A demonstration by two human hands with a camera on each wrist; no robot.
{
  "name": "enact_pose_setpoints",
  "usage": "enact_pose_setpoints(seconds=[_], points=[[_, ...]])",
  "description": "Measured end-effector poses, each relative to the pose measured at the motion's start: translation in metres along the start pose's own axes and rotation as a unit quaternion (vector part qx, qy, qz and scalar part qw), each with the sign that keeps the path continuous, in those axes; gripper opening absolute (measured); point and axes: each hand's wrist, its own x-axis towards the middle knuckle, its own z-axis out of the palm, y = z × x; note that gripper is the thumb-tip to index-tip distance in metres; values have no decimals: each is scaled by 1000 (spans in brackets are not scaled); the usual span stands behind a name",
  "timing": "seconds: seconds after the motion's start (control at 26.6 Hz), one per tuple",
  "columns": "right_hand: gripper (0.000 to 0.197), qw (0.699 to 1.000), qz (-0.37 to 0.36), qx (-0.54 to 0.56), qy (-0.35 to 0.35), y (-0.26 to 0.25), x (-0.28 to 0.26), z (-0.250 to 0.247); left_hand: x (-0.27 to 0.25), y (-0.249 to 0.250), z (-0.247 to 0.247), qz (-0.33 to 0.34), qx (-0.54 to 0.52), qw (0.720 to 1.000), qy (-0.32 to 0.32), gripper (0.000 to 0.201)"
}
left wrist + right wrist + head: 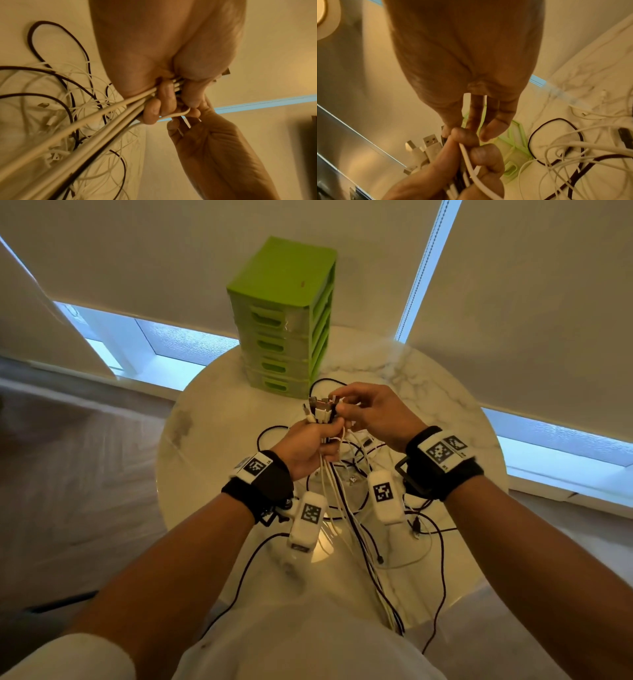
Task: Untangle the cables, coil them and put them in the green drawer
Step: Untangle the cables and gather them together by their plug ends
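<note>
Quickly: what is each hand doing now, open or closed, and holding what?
Left hand: closed, gripping the bundle of cables just below their plugs.
Right hand: closed, fingertips pinching one white cable at the top of that bundle.

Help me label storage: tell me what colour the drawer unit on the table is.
Bright green drawer unit, clearest in the head view.

Both hands raised close together, L hand (310, 445) fisted, R hand (371, 414) pinching w/ fingertips

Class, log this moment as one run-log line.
left hand: grips bundle of white and black cables | right hand: pinches one plug end | green plastic drawer unit: shut
</note>
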Motion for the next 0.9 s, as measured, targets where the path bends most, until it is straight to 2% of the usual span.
enact_pose_setpoints(seconds=[0.26, 0.41, 0.53, 0.75, 0.9], points=[[19, 995, -2, 85, 43, -12, 0, -5, 6, 16, 4, 14, 22, 1000, -3, 22], [9, 991, -7, 108, 74, -21, -1, -10, 5, 22, 7, 21, 6, 998, -52, 17], [5, 991, -19, 90, 95, -23, -2, -9, 2, 21, 10, 41, -12, 997, -63, 23], [7, 994, 8, 78, 70, -25, -5, -9, 0, 19, 10, 50, -60, 995, -58, 25], [5, 995, -51, 52, 75, -30, -7, -4, -4, 20, 15, 51, -50, 996, -54, 12]])
